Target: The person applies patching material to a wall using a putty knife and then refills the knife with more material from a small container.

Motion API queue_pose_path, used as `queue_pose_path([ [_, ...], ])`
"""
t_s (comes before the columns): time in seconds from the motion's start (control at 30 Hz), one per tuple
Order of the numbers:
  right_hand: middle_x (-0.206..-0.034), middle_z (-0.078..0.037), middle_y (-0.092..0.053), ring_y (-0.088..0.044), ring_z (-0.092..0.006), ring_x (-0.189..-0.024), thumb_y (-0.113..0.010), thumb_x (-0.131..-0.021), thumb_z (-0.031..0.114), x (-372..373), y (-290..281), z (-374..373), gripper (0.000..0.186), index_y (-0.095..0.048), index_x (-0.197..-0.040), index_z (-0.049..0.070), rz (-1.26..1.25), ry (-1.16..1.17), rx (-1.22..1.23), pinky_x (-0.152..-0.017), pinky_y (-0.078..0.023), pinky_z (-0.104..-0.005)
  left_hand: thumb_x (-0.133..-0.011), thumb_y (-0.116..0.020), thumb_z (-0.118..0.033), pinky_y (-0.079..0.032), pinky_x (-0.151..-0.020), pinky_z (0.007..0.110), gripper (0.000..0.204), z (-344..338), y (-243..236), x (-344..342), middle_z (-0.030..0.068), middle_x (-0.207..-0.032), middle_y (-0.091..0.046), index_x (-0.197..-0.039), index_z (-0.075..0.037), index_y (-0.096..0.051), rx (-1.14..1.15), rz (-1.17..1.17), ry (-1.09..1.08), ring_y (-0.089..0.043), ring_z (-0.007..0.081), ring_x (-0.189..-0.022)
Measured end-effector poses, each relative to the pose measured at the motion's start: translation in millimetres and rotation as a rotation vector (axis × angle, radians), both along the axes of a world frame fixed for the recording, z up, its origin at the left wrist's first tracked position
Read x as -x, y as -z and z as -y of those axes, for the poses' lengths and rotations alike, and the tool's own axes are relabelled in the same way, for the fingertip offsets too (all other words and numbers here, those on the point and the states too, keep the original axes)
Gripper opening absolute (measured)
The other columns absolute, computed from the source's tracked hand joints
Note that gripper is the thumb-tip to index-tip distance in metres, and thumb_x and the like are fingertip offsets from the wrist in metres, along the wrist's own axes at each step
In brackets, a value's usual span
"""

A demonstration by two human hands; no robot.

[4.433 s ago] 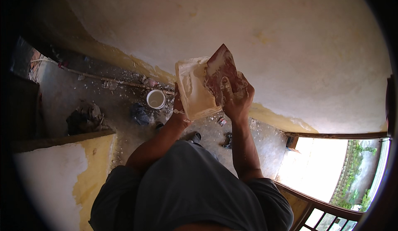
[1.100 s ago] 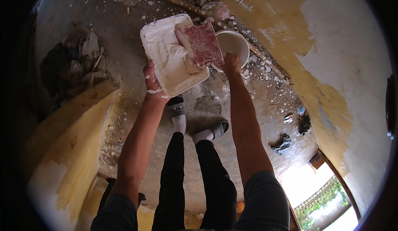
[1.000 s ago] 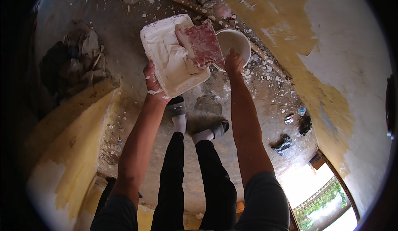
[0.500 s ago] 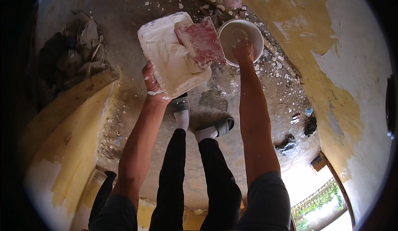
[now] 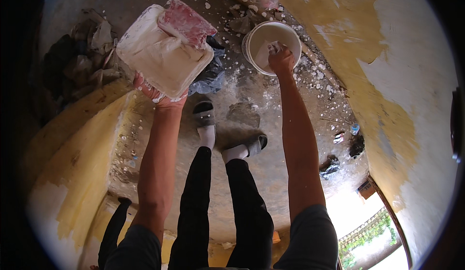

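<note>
Dipping seems underway: something pale [image 5: 263, 56] is pinched in the bucket [image 5: 282, 30] by the right hand [image 5: 282, 60]; the tray [image 5: 139, 26], clasped by the left hand [image 5: 157, 95], needs steadying next.

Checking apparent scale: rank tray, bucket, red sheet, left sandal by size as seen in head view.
1. Tray
2. Bucket
3. Red sheet
4. Left sandal
Tray and red sheet look nearer the camera, so real sizes are unsure.

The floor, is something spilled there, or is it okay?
It looks messy: white flecks lie scattered across the concrete floor around the white bucket, as if something had splattered or flaked off.
</note>
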State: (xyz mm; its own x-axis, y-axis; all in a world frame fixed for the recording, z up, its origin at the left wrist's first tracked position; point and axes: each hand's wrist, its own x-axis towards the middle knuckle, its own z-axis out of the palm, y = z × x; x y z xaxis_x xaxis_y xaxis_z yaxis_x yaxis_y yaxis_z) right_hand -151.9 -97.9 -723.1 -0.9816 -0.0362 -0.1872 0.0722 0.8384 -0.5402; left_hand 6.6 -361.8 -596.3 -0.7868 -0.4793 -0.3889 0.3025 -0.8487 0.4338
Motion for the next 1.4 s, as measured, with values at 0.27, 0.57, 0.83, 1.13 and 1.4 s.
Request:
queue_pose_path([
  [0.27, -0.089, -0.019, -0.065, -0.060, -0.0409, -0.076, -0.070, -0.083, 0.011, -28.5, -100.9, -16.1, 0.014, -0.066, -0.091, 0.001, -0.511, -0.407, 0.137, -0.070, -0.050, -0.0463, -0.080, -0.066, -0.042, -0.042, -0.107, 0.051, 0.072, -43.2, 17.7, 36.9, 0.0131, -0.136, -0.054, -0.139, -0.007, -0.045, -0.054, 0.170, 0.099, -0.053, 0.0329, -0.124],
  [0.57, -0.083, -0.014, -0.067, -0.064, -0.0328, -0.073, -0.079, -0.073, 0.015, -30.5, -224.0, -42.5, 0.023, -0.072, -0.093, 0.007, -0.395, -0.672, 0.116, -0.064, -0.052, -0.0419, -0.088, -0.060, -0.016, -0.044, -0.104, 0.049, 0.053, -93.6, 24.3, 60.5, 0.0114, -0.127, -0.057, -0.138, -0.015, -0.042, -0.022, 0.265, 0.394, -0.055, 0.0273, -0.120],
  [0.83, -0.080, -0.017, -0.067, -0.064, -0.0369, -0.071, -0.080, -0.075, 0.012, -41.9, -231.3, -29.0, 0.019, -0.070, -0.088, 0.002, -0.167, -0.658, 0.188, -0.063, -0.051, -0.0404, -0.088, -0.060, -0.006, -0.031, -0.107, 0.067, 0.060, -136.7, 7.9, 54.8, 0.0098, -0.141, -0.046, -0.142, -0.018, -0.036, -0.041, 0.273, 0.530, -0.045, 0.0319, -0.132],
  [1.13, -0.082, -0.014, -0.067, -0.064, -0.0356, -0.075, -0.079, -0.076, 0.012, -48.6, -236.6, -35.9, 0.015, -0.071, -0.086, 0.004, -0.227, -0.702, 0.242, -0.066, -0.051, -0.0407, -0.085, -0.059, -0.005, -0.035, -0.105, 0.067, 0.066, -132.8, 8.9, 52.9, 0.0098, -0.140, -0.046, -0.144, -0.019, -0.034, -0.153, 0.197, 0.435, -0.046, 0.0331, -0.131],
  [1.4, -0.084, -0.016, -0.068, -0.064, -0.0361, -0.074, -0.080, -0.069, 0.006, -59.6, -228.3, -54.9, 0.022, -0.069, -0.087, 0.001, -0.354, -0.580, 0.255, -0.067, -0.050, -0.0415, -0.076, -0.062, -0.002, -0.039, -0.105, 0.064, 0.073, -105.0, 25.5, 49.2, 0.0076, -0.138, -0.048, -0.143, -0.020, -0.038, -0.170, 0.204, 0.257, -0.046, 0.0318, -0.131],
])
